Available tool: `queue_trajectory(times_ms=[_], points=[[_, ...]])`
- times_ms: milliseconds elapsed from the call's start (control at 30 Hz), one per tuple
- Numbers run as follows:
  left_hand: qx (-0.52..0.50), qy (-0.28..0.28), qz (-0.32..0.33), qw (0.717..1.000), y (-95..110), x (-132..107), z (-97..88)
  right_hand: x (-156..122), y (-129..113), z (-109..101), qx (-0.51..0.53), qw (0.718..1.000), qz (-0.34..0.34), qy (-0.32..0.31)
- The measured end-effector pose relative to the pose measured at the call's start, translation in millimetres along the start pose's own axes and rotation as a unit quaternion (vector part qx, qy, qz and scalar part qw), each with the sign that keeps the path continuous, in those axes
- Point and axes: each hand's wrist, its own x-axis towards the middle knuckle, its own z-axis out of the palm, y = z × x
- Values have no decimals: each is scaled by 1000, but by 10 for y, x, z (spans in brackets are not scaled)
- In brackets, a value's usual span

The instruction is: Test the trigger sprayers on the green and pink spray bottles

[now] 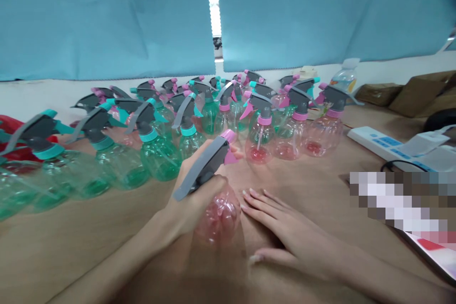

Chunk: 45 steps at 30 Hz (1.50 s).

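Observation:
My left hand (194, 190) is wrapped round the neck of a pink spray bottle (219, 216), just under its grey and pink trigger head. The bottle is clear pink plastic, near the middle of the table. My right hand (295, 232) lies flat on the table to the right of it, fingers spread and holding nothing. Beyond my left hand stand green spray bottles (160, 159) with turquoise collars. Ahead of my right hand are more pink spray bottles (259, 145), upright, with pink collars.
Several rows of spray bottles reach back to the wall beneath blue curtains (142, 19). At right lie a white power strip (374, 145) with a plug and cable, and brown packages (413, 95). A clear water bottle (345, 76) stands behind. Red material (21, 140) shows at far left.

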Motion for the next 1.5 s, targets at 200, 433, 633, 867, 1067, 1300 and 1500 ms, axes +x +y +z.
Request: queue_trajectory(times_ms=[200,433,633,867,1067,1300,1500], points=[[-4,-7,14,1000,78,26,46,18,-4,-15,6,1000,-2,4],[-3,1,26,1000,83,15,70,51,-110,-148,34,999,11,41],[-10,5,37,999,125,-53,179,5,-405,-314,61,990,17,123],[-10,-19,61,998,130,-141,316,119,-703,-334,57,973,8,224],[-24,-63,48,997,201,-205,232,243,-779,-197,-25,961,-20,274],[70,-52,51,995,-175,-468,-31,411,-625,-345,-79,957,-4,279],[171,-78,53,981,-606,-698,-115,754,-351,-547,-65,953,41,294]])
